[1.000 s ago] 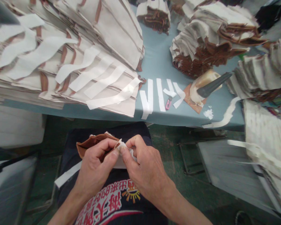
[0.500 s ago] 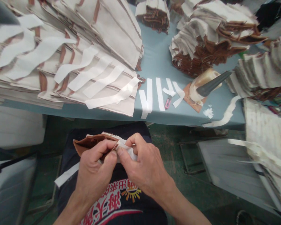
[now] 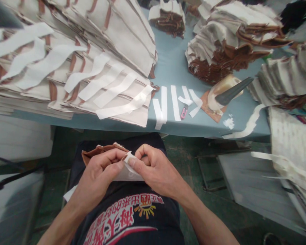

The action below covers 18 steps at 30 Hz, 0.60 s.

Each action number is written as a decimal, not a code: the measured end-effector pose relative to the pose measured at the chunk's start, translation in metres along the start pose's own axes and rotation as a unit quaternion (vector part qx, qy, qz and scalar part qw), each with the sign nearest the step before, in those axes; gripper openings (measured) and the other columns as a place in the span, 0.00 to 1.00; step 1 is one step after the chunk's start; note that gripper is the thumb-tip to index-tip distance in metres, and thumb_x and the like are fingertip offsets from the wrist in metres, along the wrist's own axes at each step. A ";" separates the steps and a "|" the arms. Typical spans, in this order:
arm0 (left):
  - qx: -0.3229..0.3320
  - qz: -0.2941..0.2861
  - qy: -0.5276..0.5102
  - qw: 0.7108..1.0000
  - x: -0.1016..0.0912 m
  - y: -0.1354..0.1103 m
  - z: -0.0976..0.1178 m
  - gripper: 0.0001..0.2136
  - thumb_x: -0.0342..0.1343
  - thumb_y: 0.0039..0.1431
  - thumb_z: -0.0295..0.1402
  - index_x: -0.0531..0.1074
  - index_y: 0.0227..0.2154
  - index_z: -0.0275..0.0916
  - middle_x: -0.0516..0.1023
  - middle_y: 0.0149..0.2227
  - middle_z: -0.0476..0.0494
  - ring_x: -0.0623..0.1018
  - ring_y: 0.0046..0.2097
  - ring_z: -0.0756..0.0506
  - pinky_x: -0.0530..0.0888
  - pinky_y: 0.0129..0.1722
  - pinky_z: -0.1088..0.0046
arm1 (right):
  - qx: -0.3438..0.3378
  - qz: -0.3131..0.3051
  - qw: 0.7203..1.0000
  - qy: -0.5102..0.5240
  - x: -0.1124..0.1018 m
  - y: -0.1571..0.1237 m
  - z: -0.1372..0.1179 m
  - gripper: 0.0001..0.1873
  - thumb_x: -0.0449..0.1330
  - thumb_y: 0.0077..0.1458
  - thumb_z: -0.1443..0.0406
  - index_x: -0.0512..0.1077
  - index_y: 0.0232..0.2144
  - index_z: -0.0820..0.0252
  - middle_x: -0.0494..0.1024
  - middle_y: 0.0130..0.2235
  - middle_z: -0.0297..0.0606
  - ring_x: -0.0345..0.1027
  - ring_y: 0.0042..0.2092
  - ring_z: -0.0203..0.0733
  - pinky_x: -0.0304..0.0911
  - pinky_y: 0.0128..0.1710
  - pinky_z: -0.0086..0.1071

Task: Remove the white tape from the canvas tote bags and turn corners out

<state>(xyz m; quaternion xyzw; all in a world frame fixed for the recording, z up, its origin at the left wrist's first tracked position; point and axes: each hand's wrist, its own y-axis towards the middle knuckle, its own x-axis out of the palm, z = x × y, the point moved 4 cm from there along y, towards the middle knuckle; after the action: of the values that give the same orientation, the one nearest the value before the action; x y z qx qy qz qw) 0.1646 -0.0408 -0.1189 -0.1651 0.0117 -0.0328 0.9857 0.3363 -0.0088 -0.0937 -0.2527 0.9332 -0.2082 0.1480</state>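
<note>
Head view: brown-and-white piece (image 3: 91, 152) held over the lap (image 3: 165, 190), corner pinched between thumbs and fingers of left hand (image 3: 98, 173) and right hand (image 3: 155, 169). Judged partway: corner being worked, loose white strips (image 3: 175, 103) lying unused on blue table (image 3: 168, 61). Against the earlier frame, white panel (image 3: 124, 175) sits flatter, less bunched.

This place appears to be a workshop for cloth goods. It is shown by the long table with a blue-grey covering (image 3: 168, 51), on which lie thick stacks of cream fabric pieces with brown parts (image 3: 132, 44), loose flat white strips (image 3: 175, 102) and a cream container with a dark handle (image 3: 220, 89).
</note>
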 end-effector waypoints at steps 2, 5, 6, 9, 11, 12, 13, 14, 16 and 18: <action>-0.009 0.000 -0.010 1.000 -0.002 0.000 -0.005 0.12 0.62 0.62 0.43 0.82 0.31 0.41 0.81 0.32 0.50 0.75 0.31 0.47 0.71 0.29 0.77 | 0.001 0.005 1.000 0.003 0.001 0.001 0.002 0.15 0.63 0.64 0.54 0.67 0.32 0.55 0.64 0.21 0.22 0.51 0.22 0.30 0.44 0.20 0.24; -0.007 0.003 -0.002 1.000 -0.003 0.001 -0.011 0.17 0.60 0.65 0.48 0.82 0.29 0.40 0.77 0.27 0.51 0.69 0.28 0.49 0.65 0.27 0.77 | 0.001 0.009 1.000 0.005 0.005 0.002 0.006 0.16 0.63 0.64 0.53 0.68 0.32 0.56 0.66 0.21 0.23 0.53 0.22 0.30 0.45 0.20 0.24; -0.008 0.001 -0.002 1.000 -0.003 0.002 -0.014 0.19 0.60 0.66 0.49 0.81 0.28 0.39 0.75 0.25 0.51 0.68 0.28 0.49 0.64 0.26 0.77 | 0.001 0.011 1.000 0.008 0.005 0.002 0.007 0.16 0.63 0.64 0.53 0.68 0.32 0.56 0.66 0.22 0.24 0.54 0.23 0.30 0.45 0.20 0.24; -0.021 0.002 -0.014 1.000 -0.002 0.005 -0.022 0.21 0.60 0.66 0.50 0.80 0.26 0.39 0.74 0.25 0.51 0.67 0.28 0.49 0.64 0.26 0.77 | 0.002 0.013 1.000 0.020 0.007 0.002 0.011 0.16 0.64 0.64 0.53 0.68 0.32 0.56 0.67 0.22 0.25 0.55 0.23 0.30 0.46 0.20 0.24; -0.032 0.002 -0.027 0.999 -0.001 0.006 -0.027 0.21 0.60 0.65 0.52 0.80 0.27 0.39 0.74 0.25 0.50 0.67 0.28 0.49 0.64 0.26 0.77 | 0.005 0.000 0.999 0.038 0.008 0.002 0.012 0.15 0.63 0.63 0.54 0.67 0.31 0.56 0.65 0.21 0.24 0.53 0.22 0.30 0.45 0.19 0.24; -0.038 0.001 -0.034 0.999 -0.001 0.006 -0.029 0.21 0.61 0.64 0.52 0.81 0.27 0.38 0.74 0.25 0.51 0.67 0.28 0.49 0.64 0.26 0.77 | 0.007 -0.013 0.999 0.052 0.009 0.002 0.012 0.15 0.63 0.63 0.54 0.66 0.31 0.56 0.64 0.21 0.23 0.51 0.22 0.30 0.44 0.19 0.25; -0.044 0.001 -0.041 0.998 -0.001 0.006 -0.030 0.22 0.61 0.63 0.53 0.81 0.27 0.38 0.73 0.25 0.51 0.66 0.27 0.50 0.63 0.26 0.77 | 0.010 -0.025 0.997 0.067 0.010 0.001 0.013 0.15 0.63 0.63 0.54 0.66 0.31 0.56 0.64 0.20 0.23 0.50 0.21 0.30 0.43 0.19 0.25; -0.051 0.003 -0.049 0.997 0.000 0.005 -0.031 0.22 0.62 0.62 0.53 0.80 0.26 0.38 0.72 0.24 0.51 0.66 0.27 0.50 0.63 0.25 0.77 | 0.013 -0.036 0.996 0.080 0.011 0.001 0.013 0.15 0.63 0.63 0.55 0.66 0.31 0.56 0.63 0.20 0.22 0.49 0.21 0.29 0.42 0.18 0.25; -0.070 0.010 -0.068 0.995 0.001 0.004 -0.032 0.22 0.64 0.58 0.54 0.79 0.23 0.37 0.71 0.23 0.51 0.65 0.26 0.50 0.62 0.25 0.77 | 0.020 -0.047 0.994 0.095 0.012 0.001 0.013 0.15 0.63 0.63 0.55 0.65 0.31 0.56 0.62 0.20 0.21 0.47 0.20 0.29 0.40 0.18 0.26; -0.089 0.023 -0.087 0.992 0.002 0.004 -0.031 0.21 0.65 0.55 0.53 0.80 0.23 0.37 0.72 0.23 0.50 0.65 0.26 0.50 0.64 0.25 0.77 | 0.026 -0.045 0.994 0.095 0.013 0.001 0.014 0.14 0.63 0.63 0.56 0.65 0.31 0.55 0.61 0.20 0.21 0.47 0.20 0.29 0.40 0.18 0.26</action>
<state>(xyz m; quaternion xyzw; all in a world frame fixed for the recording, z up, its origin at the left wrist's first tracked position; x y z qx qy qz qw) 0.1654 -0.0477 -0.1497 -0.2541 -0.0669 0.0059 0.9648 0.3308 -0.0196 -0.1083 -0.2691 0.9250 -0.2623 0.0557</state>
